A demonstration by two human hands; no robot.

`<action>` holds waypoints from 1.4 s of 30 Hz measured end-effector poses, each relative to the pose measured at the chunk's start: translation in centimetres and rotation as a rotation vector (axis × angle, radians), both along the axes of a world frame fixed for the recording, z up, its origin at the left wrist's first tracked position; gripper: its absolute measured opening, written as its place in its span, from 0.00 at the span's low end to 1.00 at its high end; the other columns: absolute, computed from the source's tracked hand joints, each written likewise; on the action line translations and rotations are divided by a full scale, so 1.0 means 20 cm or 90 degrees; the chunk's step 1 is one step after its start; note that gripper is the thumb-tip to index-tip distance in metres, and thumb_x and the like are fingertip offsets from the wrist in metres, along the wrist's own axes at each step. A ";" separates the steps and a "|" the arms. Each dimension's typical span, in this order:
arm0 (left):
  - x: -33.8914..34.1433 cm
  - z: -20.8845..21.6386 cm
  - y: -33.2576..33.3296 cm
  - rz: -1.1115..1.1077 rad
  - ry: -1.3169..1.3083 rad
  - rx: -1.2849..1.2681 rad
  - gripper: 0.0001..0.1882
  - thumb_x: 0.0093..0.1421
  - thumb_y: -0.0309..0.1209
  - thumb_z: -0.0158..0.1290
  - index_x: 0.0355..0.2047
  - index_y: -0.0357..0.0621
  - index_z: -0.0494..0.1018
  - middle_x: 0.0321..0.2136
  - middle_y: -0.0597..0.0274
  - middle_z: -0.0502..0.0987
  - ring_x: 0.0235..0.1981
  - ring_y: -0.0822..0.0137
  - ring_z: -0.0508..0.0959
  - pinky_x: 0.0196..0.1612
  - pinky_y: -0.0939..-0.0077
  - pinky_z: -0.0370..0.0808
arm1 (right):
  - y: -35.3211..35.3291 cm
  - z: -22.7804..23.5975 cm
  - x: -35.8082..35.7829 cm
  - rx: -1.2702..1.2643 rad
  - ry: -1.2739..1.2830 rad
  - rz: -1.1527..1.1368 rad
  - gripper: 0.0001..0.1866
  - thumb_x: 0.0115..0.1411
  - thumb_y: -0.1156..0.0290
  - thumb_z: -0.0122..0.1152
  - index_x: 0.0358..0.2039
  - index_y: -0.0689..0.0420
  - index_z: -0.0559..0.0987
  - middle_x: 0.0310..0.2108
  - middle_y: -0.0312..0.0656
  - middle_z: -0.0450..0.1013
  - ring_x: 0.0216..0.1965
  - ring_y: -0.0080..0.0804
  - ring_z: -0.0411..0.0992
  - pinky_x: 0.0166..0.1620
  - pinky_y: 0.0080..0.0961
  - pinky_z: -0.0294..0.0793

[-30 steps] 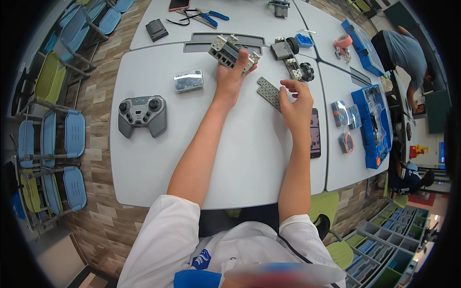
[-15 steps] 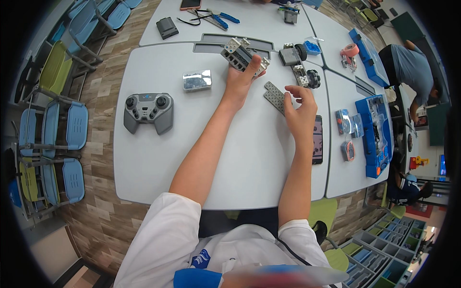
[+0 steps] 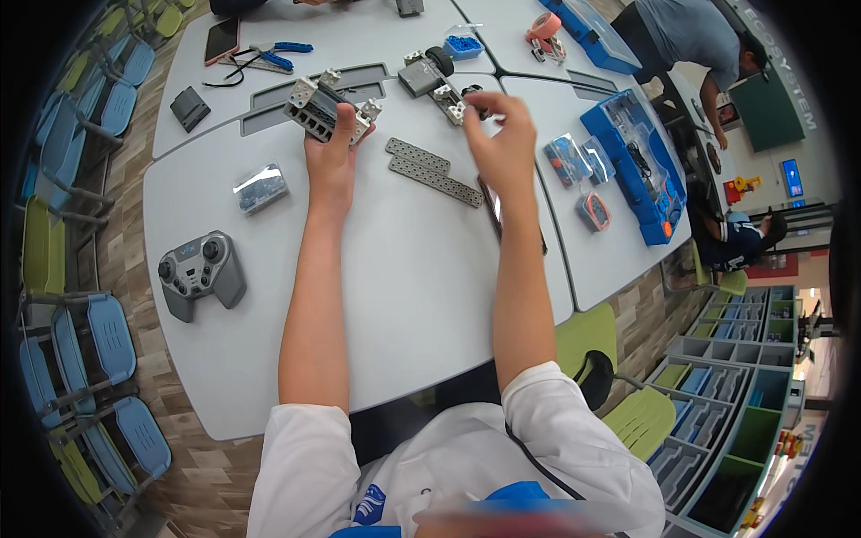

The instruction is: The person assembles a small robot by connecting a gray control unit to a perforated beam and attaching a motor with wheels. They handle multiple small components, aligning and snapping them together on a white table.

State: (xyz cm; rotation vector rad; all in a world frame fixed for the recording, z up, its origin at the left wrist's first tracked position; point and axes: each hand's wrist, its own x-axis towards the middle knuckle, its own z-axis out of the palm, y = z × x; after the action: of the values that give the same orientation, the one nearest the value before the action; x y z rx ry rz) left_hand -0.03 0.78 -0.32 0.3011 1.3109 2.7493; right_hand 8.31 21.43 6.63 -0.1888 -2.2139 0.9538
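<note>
My left hand (image 3: 330, 166) is closed around a grey block-built part (image 3: 316, 115) with pale plastic pieces on its sides, held up over the table. Over the near end of a wheeled assembly (image 3: 420, 79), made of a grey block, pale connectors and black wheels, my right hand (image 3: 508, 148) curls its thumb and fingers. The fingers hide part of one wheel there. Two grey perforated plates (image 3: 435, 179) lie between my forearms, one alongside the other. A phone (image 3: 491, 208) is partly covered by my right forearm.
A game controller (image 3: 202, 269) and a clear box of small parts (image 3: 261, 188) lie at left. Farther back are a grey battery-like block (image 3: 190, 108), blue-handled pliers (image 3: 278, 54) and a phone (image 3: 221, 41). An open blue case (image 3: 641, 170) stands right. Another person (image 3: 686, 36) is at far right.
The view has turned, so the table appears shifted left and rotated. My right hand has moved from beside the perforated plates to the wheeled assembly. My left hand still holds the block-built part.
</note>
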 end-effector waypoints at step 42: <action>0.04 0.05 -0.02 0.378 0.219 -0.467 0.50 0.52 0.53 0.77 0.67 0.38 0.70 0.53 0.56 0.76 0.59 0.57 0.70 0.63 0.60 0.70 | 0.08 0.01 -0.34 0.213 -0.441 -0.116 0.28 0.56 0.49 0.76 0.52 0.51 0.88 0.56 0.47 0.77 0.66 0.52 0.67 0.68 0.64 0.51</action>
State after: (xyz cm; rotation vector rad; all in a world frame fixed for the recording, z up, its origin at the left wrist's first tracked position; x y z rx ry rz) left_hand 0.76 0.32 0.78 0.3711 2.7459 2.3909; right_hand 1.41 22.94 6.75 -0.6282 -2.8776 0.4323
